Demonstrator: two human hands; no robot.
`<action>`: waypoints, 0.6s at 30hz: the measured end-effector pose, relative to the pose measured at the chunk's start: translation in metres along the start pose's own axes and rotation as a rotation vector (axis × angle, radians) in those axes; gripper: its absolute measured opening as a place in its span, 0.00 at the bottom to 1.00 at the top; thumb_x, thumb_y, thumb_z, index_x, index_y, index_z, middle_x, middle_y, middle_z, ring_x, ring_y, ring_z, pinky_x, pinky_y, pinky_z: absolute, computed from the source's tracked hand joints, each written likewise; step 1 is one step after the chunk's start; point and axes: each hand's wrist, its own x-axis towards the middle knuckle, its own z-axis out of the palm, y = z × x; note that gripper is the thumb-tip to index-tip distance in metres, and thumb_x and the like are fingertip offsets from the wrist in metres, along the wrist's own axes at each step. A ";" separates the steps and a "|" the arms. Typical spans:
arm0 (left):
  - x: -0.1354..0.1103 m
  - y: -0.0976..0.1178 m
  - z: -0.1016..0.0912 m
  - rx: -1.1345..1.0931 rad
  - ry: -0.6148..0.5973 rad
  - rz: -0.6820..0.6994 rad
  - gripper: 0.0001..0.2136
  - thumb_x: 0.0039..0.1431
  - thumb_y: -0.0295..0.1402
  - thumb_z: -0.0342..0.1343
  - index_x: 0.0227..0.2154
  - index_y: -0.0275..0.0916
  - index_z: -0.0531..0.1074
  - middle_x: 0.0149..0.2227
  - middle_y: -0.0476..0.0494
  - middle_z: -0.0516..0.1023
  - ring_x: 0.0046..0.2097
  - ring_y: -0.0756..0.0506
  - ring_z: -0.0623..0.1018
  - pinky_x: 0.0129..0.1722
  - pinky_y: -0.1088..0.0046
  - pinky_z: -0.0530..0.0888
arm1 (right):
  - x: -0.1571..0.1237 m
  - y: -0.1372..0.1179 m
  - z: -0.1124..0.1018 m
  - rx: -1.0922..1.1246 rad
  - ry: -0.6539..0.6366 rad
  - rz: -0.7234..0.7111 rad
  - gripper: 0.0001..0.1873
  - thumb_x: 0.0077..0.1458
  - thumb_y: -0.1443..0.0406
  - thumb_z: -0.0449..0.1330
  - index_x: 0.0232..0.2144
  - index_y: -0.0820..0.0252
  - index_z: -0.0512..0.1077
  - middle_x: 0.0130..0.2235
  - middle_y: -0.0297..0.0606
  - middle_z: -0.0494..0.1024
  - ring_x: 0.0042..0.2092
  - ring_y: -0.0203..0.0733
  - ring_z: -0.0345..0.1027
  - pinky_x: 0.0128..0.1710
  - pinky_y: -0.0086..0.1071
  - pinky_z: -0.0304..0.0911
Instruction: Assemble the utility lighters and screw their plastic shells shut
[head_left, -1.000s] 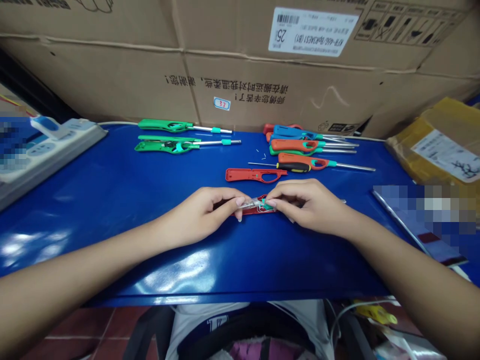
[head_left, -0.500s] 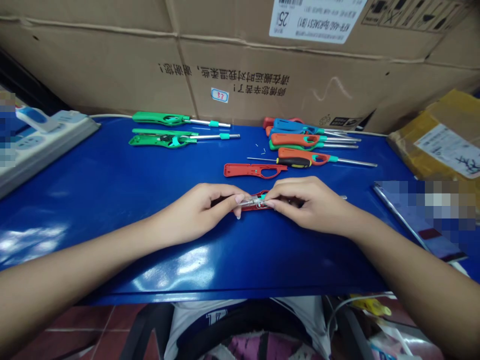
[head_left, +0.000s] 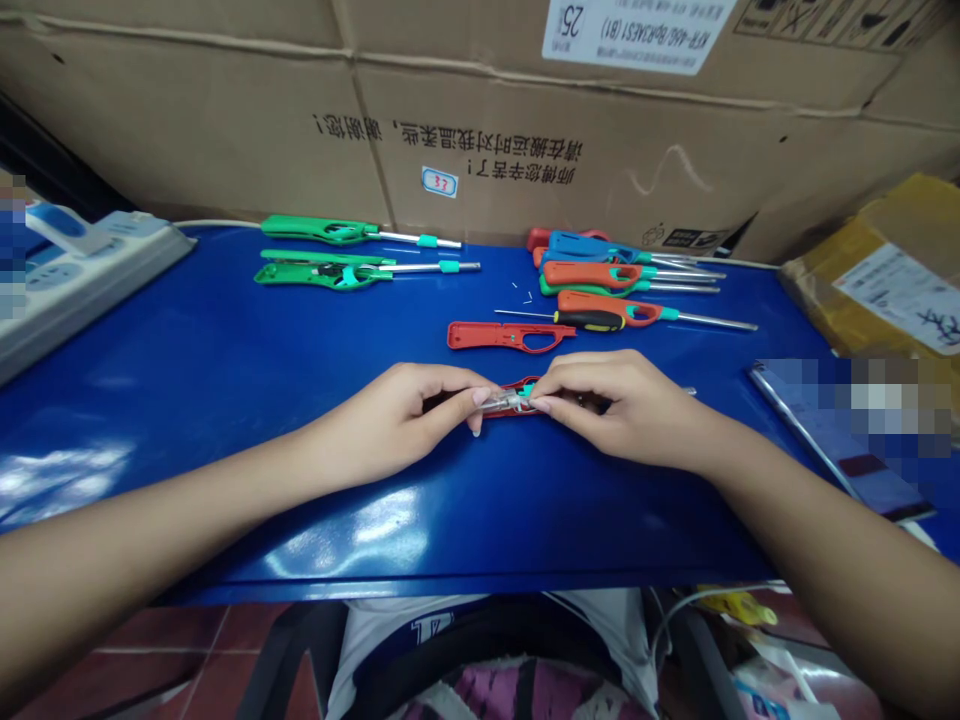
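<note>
Our left hand closes thumb and forefinger on a small clear tube. Our right hand brings its thumb and forefinger nearly together at the tube's other end, beside a teal piece; whether they pinch something or only touch it, we cannot tell. A red shell lies partly hidden beneath both hands. Compared with a second ago, we have the tube reaching closer to our right fingertips, and less white wire shows below them. Just beyond the grip, another red shell half and a screwdriver lie on the glossy blue table. Farther off, green lighters are left of the grip, orange lighters right, before a large carton.
</note>
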 end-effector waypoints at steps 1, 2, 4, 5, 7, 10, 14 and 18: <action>0.000 0.000 0.000 0.001 0.001 0.000 0.16 0.71 0.41 0.50 0.34 0.39 0.78 0.35 0.49 0.82 0.39 0.47 0.79 0.45 0.74 0.73 | 0.000 0.000 0.000 -0.001 0.000 -0.002 0.07 0.66 0.67 0.58 0.38 0.59 0.77 0.37 0.36 0.82 0.36 0.36 0.74 0.36 0.29 0.66; 0.000 -0.001 0.000 0.001 0.003 -0.001 0.16 0.71 0.42 0.50 0.35 0.39 0.78 0.35 0.49 0.82 0.40 0.47 0.79 0.45 0.73 0.73 | 0.000 -0.001 0.000 -0.001 0.000 -0.005 0.07 0.66 0.68 0.58 0.38 0.59 0.77 0.37 0.36 0.82 0.37 0.36 0.74 0.37 0.29 0.66; -0.001 -0.002 0.001 0.003 0.008 -0.005 0.16 0.70 0.42 0.50 0.34 0.39 0.78 0.35 0.49 0.82 0.39 0.47 0.79 0.45 0.73 0.73 | 0.000 -0.001 0.000 0.000 -0.004 -0.014 0.07 0.66 0.68 0.58 0.39 0.59 0.77 0.37 0.36 0.82 0.38 0.36 0.74 0.38 0.30 0.66; -0.001 -0.002 0.001 0.006 0.008 -0.008 0.16 0.70 0.42 0.51 0.33 0.39 0.78 0.35 0.49 0.82 0.39 0.47 0.79 0.45 0.73 0.73 | 0.000 -0.001 0.000 0.000 -0.007 -0.021 0.07 0.66 0.68 0.57 0.39 0.59 0.76 0.38 0.36 0.82 0.38 0.36 0.74 0.39 0.29 0.66; -0.001 -0.002 0.001 0.011 0.010 -0.006 0.17 0.70 0.42 0.51 0.31 0.38 0.78 0.35 0.49 0.83 0.40 0.47 0.79 0.45 0.73 0.73 | -0.001 -0.001 0.000 -0.002 -0.012 -0.032 0.07 0.66 0.68 0.57 0.39 0.59 0.76 0.37 0.37 0.82 0.38 0.36 0.74 0.39 0.29 0.66; -0.001 -0.002 0.001 0.013 0.003 0.002 0.17 0.70 0.41 0.51 0.30 0.38 0.77 0.36 0.49 0.83 0.41 0.47 0.80 0.46 0.73 0.73 | -0.001 0.000 0.001 -0.002 -0.010 -0.051 0.07 0.67 0.67 0.57 0.38 0.60 0.76 0.37 0.37 0.81 0.37 0.36 0.74 0.39 0.28 0.65; 0.000 -0.002 0.001 0.020 -0.008 -0.009 0.17 0.70 0.41 0.52 0.29 0.38 0.77 0.37 0.48 0.84 0.41 0.46 0.80 0.47 0.72 0.73 | -0.001 0.000 0.001 -0.003 -0.008 -0.073 0.07 0.67 0.68 0.57 0.39 0.60 0.76 0.38 0.37 0.81 0.38 0.36 0.75 0.39 0.28 0.66; 0.000 -0.002 0.001 0.035 -0.009 -0.003 0.17 0.69 0.42 0.52 0.28 0.38 0.77 0.39 0.47 0.84 0.42 0.45 0.81 0.47 0.71 0.74 | -0.001 0.000 0.001 -0.016 -0.028 -0.086 0.08 0.67 0.68 0.57 0.40 0.59 0.76 0.38 0.38 0.81 0.39 0.37 0.75 0.39 0.29 0.67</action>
